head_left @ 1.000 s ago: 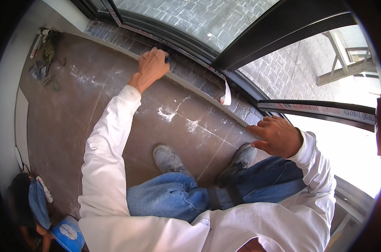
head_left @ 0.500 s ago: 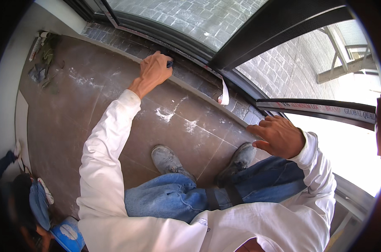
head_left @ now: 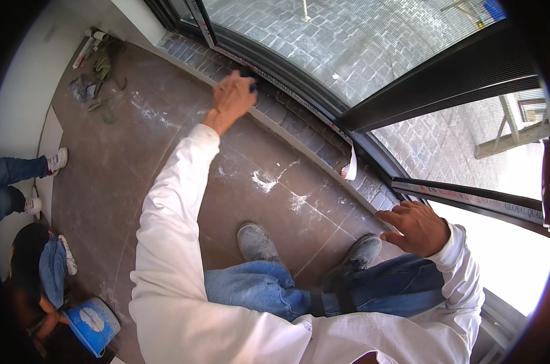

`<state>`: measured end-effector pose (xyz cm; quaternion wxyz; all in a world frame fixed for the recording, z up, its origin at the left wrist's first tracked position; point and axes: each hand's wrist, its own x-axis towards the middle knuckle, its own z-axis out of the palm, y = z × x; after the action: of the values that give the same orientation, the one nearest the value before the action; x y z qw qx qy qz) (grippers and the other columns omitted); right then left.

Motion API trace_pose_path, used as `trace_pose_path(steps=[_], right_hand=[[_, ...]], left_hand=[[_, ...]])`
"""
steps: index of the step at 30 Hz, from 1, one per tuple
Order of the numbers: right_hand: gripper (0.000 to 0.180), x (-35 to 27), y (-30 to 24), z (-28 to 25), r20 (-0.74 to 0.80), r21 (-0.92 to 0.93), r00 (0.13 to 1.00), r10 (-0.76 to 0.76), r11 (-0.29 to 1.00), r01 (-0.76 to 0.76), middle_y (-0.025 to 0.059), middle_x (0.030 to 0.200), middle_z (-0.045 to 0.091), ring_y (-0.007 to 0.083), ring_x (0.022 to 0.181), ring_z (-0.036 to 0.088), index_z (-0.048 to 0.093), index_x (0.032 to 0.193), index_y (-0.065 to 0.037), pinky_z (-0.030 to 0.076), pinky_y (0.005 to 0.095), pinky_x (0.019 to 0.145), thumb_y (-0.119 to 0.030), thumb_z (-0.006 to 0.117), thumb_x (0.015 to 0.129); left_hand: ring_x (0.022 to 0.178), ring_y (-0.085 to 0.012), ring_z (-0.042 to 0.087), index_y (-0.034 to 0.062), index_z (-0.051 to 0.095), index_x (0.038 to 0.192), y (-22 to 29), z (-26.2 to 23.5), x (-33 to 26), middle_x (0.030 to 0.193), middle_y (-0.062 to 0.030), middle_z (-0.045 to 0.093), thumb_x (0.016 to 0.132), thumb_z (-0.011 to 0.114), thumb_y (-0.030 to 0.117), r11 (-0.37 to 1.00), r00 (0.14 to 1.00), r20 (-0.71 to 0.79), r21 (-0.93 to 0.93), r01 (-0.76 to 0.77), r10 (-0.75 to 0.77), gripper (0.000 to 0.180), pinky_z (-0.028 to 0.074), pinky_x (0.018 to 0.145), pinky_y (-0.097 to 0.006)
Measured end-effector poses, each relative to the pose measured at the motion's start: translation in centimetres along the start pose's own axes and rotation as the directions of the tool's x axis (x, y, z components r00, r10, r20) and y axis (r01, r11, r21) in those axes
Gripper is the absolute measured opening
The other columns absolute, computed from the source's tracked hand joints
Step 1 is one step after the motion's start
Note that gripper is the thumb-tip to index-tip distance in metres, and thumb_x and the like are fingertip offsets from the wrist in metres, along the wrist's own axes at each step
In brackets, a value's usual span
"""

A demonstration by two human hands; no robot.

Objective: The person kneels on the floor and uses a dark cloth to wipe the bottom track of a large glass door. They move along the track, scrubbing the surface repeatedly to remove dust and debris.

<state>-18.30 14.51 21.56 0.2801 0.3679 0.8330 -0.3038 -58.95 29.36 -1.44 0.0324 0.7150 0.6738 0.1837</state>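
Note:
My left hand (head_left: pixel 232 96) reaches far forward and is closed around a small dark tool (head_left: pixel 251 87), pressed against the bottom rail of the black door frame (head_left: pixel 299 82) where protective tape runs along it. A loose strip of that tape (head_left: pixel 349 170) hangs down further right. My right hand (head_left: pixel 413 226) rests with fingers spread on the lower frame rail (head_left: pixel 469 195) by my knee and holds nothing. I crouch on the brown tiled floor (head_left: pixel 165 139), my grey shoes (head_left: pixel 256 241) below me.
White dust patches (head_left: pixel 266 179) mark the tiles. Gloves and a tube (head_left: pixel 96 57) lie in the far left corner. Another person's legs (head_left: pixel 20 176) stand at the left edge. A second person crouches by a blue bucket (head_left: pixel 91 324) at lower left.
My left hand has slid along the bottom rail, further from me. The right hand stays on the frame. A person's legs have come into view at the left edge.

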Motion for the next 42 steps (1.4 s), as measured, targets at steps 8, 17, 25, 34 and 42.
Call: trace_pose_path(steps=[8,17,25,34,42], right_hand=[[0.044,-1.6,1.7,0.9,-0.217,0.037,0.975,-0.055,0.997,0.064,0.0205,0.089,0.069,0.0376,0.088,0.066,0.066,0.12,-0.003,0.05,0.0479,0.08,-0.024,0.076,0.082],[0.048,-1.4,-1.0,0.3,-0.171,-0.015,0.97,-0.172,0.985,0.172,0.018,0.084,0.068,0.037,0.084,0.066,0.067,0.118,-0.002,0.05,0.0478,0.078,-0.023,0.079,0.076],[0.047,-3.8,-1.0,0.4,-0.261,-0.033,0.963,0.071,0.996,-0.083,0.0096,0.089,0.066,0.0281,0.09,0.062,0.064,0.121,-0.008,0.047,0.0408,0.084,-0.024,0.081,0.08],[0.047,-1.6,-0.5,0.0,-0.275,-0.103,0.961,-0.03,0.995,0.001,0.0109,0.089,0.066,0.0286,0.091,0.063,0.064,0.123,-0.007,0.047,0.0416,0.083,-0.025,0.08,0.082],[0.045,-2.4,0.1,1.0,-0.234,-0.032,0.966,0.113,0.992,-0.124,0.0109,0.089,0.067,0.0295,0.094,0.063,0.064,0.122,-0.008,0.047,0.0414,0.087,-0.026,0.079,0.083]], left_hand=[[0.106,-0.0371,0.068,0.0083,0.074,0.115,-5.8,-2.7,2.6,0.11,-0.019,0.073,0.087,0.065,0.024,0.941,0.941,0.001,0.044,0.337,-0.337,0.034,0.053,0.094,-0.048],[0.093,-0.0371,0.069,0.0162,0.08,0.097,3.9,0.9,-1.9,0.095,-0.0164,0.068,0.079,0.074,0.027,0.986,1.0,0.018,-0.166,-0.019,0.022,0.022,0.056,0.083,-0.049],[0.098,-0.0358,0.069,0.0126,0.077,0.102,-3.9,-0.9,3.7,0.102,-0.0175,0.072,0.081,0.074,0.026,0.952,0.934,-0.188,-0.083,0.293,-0.304,0.025,0.055,0.083,-0.048],[0.104,-0.0398,0.067,0.0133,0.077,0.108,0.3,0.1,0.0,0.109,-0.0199,0.07,0.084,0.071,0.027,0.989,0.992,0.03,-0.082,0.124,-0.122,0.029,0.054,0.086,-0.049],[0.102,-0.0393,0.068,0.0119,0.077,0.109,-5.6,-1.5,4.6,0.111,-0.021,0.069,0.083,0.07,0.021,0.943,0.938,-0.112,0.025,0.332,-0.328,0.028,0.054,0.087,-0.051]])
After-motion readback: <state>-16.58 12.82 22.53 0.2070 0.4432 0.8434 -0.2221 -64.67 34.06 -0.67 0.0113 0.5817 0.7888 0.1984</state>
